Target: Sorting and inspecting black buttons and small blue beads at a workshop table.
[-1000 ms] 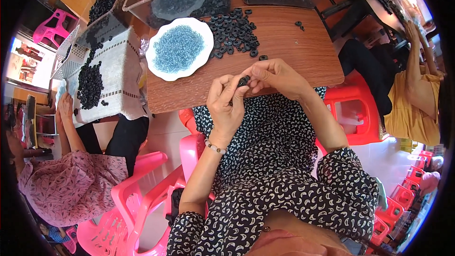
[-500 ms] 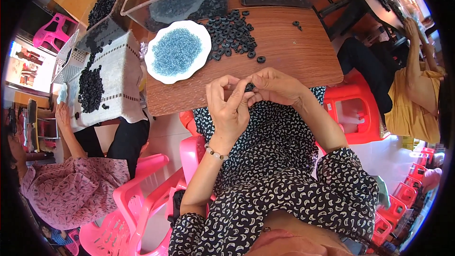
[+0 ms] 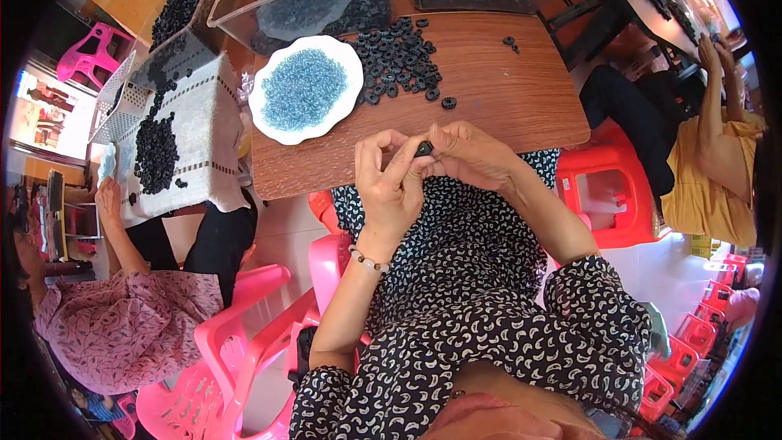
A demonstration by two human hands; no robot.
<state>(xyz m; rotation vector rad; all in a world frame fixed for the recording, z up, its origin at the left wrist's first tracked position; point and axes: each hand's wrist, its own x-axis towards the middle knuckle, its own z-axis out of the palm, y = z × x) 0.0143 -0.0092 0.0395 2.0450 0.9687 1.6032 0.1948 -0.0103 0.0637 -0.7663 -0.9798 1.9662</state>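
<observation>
though small, black piece point(image 3: 423, 149) between left grip point(image 3: 386, 182) and right grip point(image 3: 477, 158)

Left hand point(image 3: 388, 187): near the frame's centre, raised, thumb and forefinger pinched
Right hand point(image 3: 481, 156): just right of it, fingers curled, thumb by the left fingertips
Left forearm point(image 3: 345, 310): rises from lower centre, leaning right
Right forearm point(image 3: 555, 216): slants toward the upper left, from right of centre

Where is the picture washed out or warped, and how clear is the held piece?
Head view throughout: the bright opening at far left is washed out; red stools tilt along the lower right rim; the black piece at the fingers is too dark for fine detail.
</observation>
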